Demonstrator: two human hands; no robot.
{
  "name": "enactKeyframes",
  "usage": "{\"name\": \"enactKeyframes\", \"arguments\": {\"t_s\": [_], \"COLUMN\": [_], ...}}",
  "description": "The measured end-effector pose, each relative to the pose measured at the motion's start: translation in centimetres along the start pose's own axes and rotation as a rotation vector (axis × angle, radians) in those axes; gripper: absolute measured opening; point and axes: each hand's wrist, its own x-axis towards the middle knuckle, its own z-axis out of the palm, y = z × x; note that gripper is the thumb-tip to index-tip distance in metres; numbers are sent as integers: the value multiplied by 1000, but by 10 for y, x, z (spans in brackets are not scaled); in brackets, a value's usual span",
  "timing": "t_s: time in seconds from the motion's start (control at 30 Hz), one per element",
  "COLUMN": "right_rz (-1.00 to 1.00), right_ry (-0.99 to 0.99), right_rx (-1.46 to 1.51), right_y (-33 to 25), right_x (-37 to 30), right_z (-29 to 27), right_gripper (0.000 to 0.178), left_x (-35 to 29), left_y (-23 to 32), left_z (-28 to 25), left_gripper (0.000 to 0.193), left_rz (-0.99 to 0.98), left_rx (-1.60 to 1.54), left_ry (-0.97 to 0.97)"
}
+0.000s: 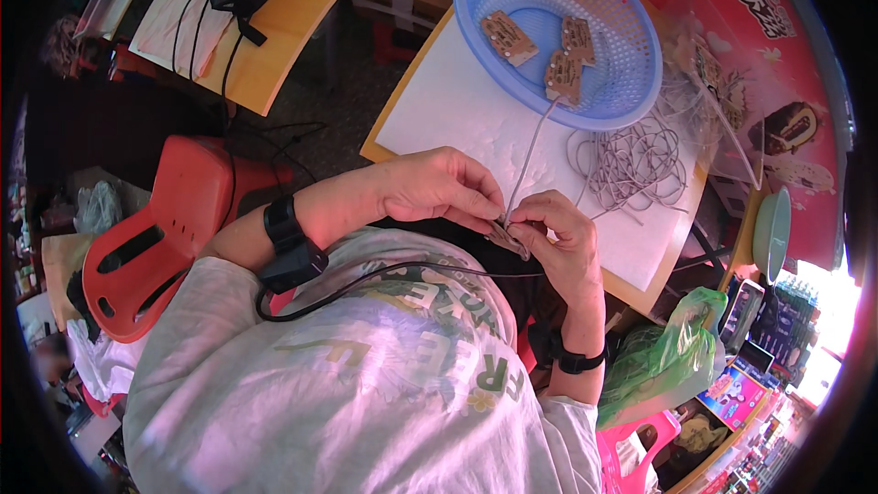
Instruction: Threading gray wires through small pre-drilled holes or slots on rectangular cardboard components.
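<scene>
Left hand (pixel 446 190) and right hand (pixel 560 236) both pinch the cord (pixel 527 162) — it runs to the basket (pixel 631 50), near a tangle (pixel 633 163).

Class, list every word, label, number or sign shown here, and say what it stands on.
Pale shirt: large printed lettering, wording not copied.
Red panel: large characters, wording not copied.
Pink-purple panel: print too small to read.
Brown pieces, inside blue basket: any markings too small to read.
Grey cord: no visible lettering.

Left grip (pixel 446 188) and right grip (pixel 562 230) close together, fingers (pixel 477 177) bent, fingertips (pixel 519 213) pinched.
</scene>
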Motion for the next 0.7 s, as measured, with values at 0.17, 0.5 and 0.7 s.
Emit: {"name": "enactKeyframes", "arguments": {"t_s": [0.17,0.5,0.7], "right_rz": [-1,151,156], "right_ry": [-2,-54,-16], "right_rx": [-49,363,210], "right_y": [5,17,11], "right_x": [-3,-8,-8], "right_z": [2,1,-1], "right_gripper": [14,14,14], "left_x": [3,1,1], "left_y": [1,5,6], "left_z": [3,13,15], "left_gripper": [11,9,9], "left_rz": [-33,125,68], "left_rx": [51,427,373], "left_ry": [6,2,1]}}
